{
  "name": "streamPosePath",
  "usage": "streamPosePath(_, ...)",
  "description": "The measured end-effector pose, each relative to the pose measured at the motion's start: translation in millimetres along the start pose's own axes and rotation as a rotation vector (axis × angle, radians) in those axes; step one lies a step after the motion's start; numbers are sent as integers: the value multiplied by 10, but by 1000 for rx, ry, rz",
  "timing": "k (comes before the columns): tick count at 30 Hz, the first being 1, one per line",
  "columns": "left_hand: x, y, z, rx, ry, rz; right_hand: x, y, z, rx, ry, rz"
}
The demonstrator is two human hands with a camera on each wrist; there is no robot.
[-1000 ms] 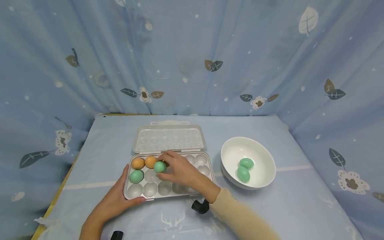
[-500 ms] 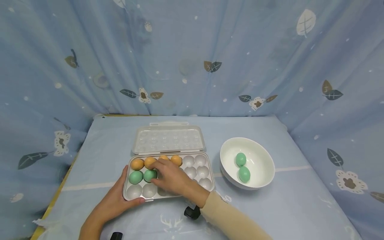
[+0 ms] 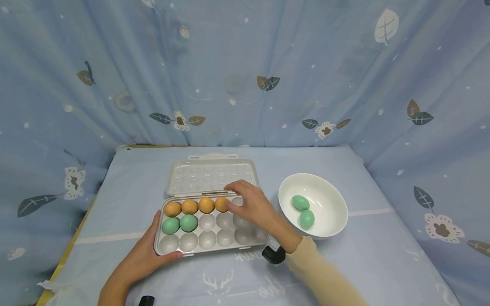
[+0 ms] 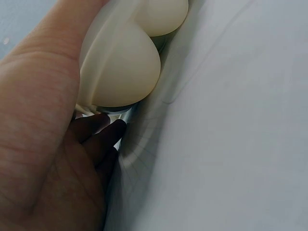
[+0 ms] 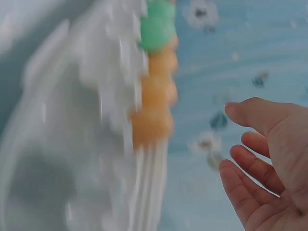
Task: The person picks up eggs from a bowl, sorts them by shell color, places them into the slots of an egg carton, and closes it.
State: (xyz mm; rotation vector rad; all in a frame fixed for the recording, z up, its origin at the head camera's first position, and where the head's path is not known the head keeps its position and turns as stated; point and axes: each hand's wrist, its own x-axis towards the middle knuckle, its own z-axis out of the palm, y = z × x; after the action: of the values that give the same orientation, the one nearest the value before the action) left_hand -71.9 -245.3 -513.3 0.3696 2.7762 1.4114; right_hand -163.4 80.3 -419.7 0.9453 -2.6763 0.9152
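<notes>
An egg tray (image 3: 207, 250) lies with its lid folded back. In its far row sit several orange eggs (image 3: 206, 205); two green eggs (image 3: 189, 222) occupy the left end of the middle row. My left hand (image 3: 143, 253) grips the tray's left end, thumb along the front edge; in the left wrist view its fingers reach the underside (image 4: 127, 67). Over the tray's right half hovers my right hand (image 3: 254, 208), holding nothing, its fingers loosely bent and apart from the thumb in the right wrist view. Two more green eggs (image 3: 307, 219) lie in a white bowl (image 3: 337, 208).
The clear lid (image 3: 212, 175) rests flat behind the tray. The bowl stands to the right of the tray on a light blue cloth (image 3: 383, 255). A patterned blue curtain (image 3: 237, 63) hangs behind and at both sides.
My right hand set a green egg into the middle row beside the other green one, let go and moved right toward the bowl. My left hand stayed on the tray.
</notes>
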Motion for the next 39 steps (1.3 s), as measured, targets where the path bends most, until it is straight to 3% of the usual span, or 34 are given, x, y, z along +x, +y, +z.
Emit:
streamPosePath(7, -4, 18, -4, -15, -2, 2, -311, 460, -490, -45, 94, 141)
streamPosePath(12, 11, 7, -14, -8, -14, -9, -620, 751, -699, -64, 79, 232)
streamPosePath(20, 14, 16, -19, -11, -21, -32, -975, 1050, -964, -148, 53, 274)
streamPosePath(25, 3, 27, -25, -18, -13, -26, -1061, 1143, -1000, -165, -16, 370)
streamPosePath(31, -7, 39, -30, -2, -19, -44, -1001, 1200, -924, -123, -93, 473)
streamPosePath(39, -1, 35, -21, -3, -17, -48, -831, 1207, -763, -93, -142, 483)
